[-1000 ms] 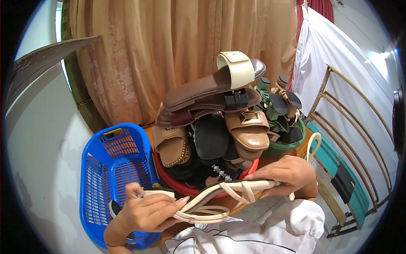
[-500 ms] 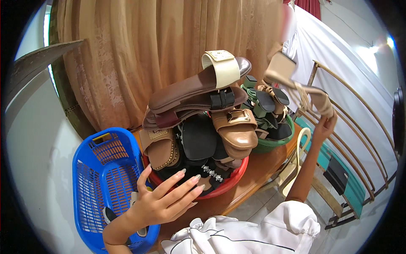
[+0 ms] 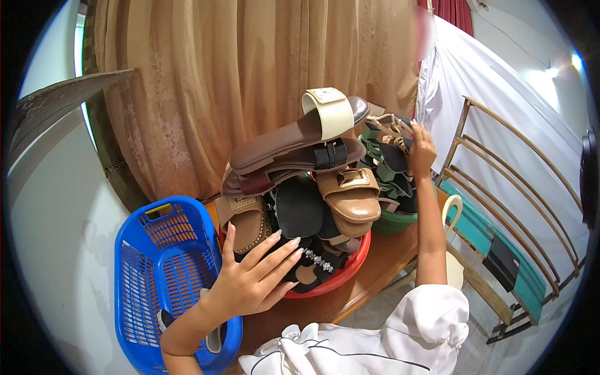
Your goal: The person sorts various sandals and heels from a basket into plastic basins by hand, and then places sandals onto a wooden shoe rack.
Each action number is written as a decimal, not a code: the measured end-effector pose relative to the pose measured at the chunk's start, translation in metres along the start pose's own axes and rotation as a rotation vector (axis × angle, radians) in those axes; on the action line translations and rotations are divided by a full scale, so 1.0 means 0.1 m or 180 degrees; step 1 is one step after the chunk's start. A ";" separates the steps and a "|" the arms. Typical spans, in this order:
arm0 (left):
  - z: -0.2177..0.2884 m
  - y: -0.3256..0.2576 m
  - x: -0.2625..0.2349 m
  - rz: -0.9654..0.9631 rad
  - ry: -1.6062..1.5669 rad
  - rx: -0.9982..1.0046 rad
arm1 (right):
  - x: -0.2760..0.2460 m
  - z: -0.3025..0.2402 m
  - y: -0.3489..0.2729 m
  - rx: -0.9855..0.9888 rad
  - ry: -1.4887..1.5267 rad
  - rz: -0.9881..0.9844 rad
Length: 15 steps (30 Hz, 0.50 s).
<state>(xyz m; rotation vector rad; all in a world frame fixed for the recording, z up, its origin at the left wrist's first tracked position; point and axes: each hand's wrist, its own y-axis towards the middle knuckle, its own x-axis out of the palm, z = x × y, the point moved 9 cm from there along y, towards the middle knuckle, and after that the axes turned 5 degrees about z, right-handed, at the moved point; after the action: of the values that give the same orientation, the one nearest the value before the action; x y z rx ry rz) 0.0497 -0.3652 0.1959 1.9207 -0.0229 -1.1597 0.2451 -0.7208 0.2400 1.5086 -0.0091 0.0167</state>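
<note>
My left hand (image 3: 253, 281) hovers open, fingers spread, over the near side of a red basin (image 3: 350, 270) heaped with sandals. A brown sandal with a cream strap (image 3: 300, 134) lies on top of the heap, and a tan buckled one (image 3: 350, 194) sits below it. Nearest my fingertips is a black sandal with a beaded strap (image 3: 312, 262). My right hand (image 3: 423, 150) reaches up to the pile in a green basin (image 3: 390, 224) behind. Its fingers are on a beige strappy sandal (image 3: 386, 124) lying on top of that pile.
A blue plastic basket (image 3: 156, 262) stands left of the red basin with a dark item (image 3: 164, 320) in its bottom. Both basins sit on a wooden table (image 3: 375, 265). A tan curtain (image 3: 219, 75) hangs behind, and a cloth-draped wooden rack (image 3: 519, 181) stands at the right.
One second ago both hands held the beige strappy sandal low in front. My right hand then carried it up and right onto the green basin's pile, and my left hand let go and opened.
</note>
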 end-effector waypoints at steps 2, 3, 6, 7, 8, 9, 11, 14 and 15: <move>-0.01 -0.04 -0.01 -0.0032 0.0032 -0.0040 | 0.08 -0.07 -0.08 0.0014 0.0062 -0.0216; -0.03 -0.07 -0.01 -0.0074 0.0041 -0.0079 | 0.08 -0.10 -0.11 0.0020 0.0084 -0.0205; -0.08 -0.12 -0.06 -0.0095 0.0085 -0.0185 | 0.07 -0.20 -0.21 -0.0237 -0.0024 -0.0334; -0.09 -0.13 -0.06 -0.0103 0.0086 -0.0187 | 0.05 -0.20 -0.25 -0.0232 -0.0020 -0.0339; -0.12 -0.15 -0.06 -0.0110 0.0062 -0.0232 | 0.04 -0.22 -0.28 -0.0268 -0.0007 -0.0391; -0.14 -0.15 -0.06 -0.0117 0.0037 -0.0277 | 0.03 -0.23 -0.31 -0.0305 0.0003 -0.0445; -0.15 -0.16 -0.05 -0.0117 0.0035 -0.0289 | -0.01 -0.26 -0.37 -0.0351 0.0047 -0.0507; -0.16 -0.14 -0.04 -0.0123 0.0008 -0.0291 | -0.01 -0.29 -0.43 -0.0364 0.0033 -0.0641; -0.16 -0.13 -0.03 -0.0126 -0.0014 -0.0282 | -0.01 -0.28 -0.45 -0.0362 0.0019 -0.0652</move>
<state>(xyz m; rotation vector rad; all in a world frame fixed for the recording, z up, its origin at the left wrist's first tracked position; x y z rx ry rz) 0.0547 -0.3449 0.1925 1.8481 0.0634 -1.1718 0.2445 -0.6959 0.1932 1.3897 0.1470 -0.1416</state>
